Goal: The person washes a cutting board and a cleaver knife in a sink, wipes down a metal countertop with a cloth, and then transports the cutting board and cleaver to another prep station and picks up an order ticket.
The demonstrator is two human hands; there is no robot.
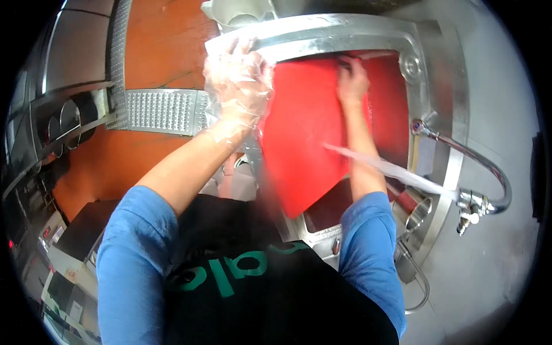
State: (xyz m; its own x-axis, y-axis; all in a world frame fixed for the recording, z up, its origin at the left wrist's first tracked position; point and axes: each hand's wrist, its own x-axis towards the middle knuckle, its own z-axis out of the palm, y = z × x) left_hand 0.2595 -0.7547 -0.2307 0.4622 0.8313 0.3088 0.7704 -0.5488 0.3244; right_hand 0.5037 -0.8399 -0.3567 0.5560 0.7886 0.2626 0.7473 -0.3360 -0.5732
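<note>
A large red board (305, 126) stands tilted in a metal sink (345, 43), its lower corner pointing toward me. My left hand (238, 77), in a clear plastic glove, is at the sink's left rim by the board's upper left edge; its fingers are curled, and the glove blurs what they grip. My right hand (352, 80) reaches into the sink at the board's upper right, fingers bent round a small dark thing I cannot make out. A jet of water (397, 171) runs from the tap (472, 202) onto the board's face.
The curved tap pipe (500, 172) arches at the right of the sink. A metal pot (418, 213) sits near my right forearm. A pale container (241, 12) is beyond the sink. A metal floor grate (164, 112) crosses the orange floor (167, 52) at left.
</note>
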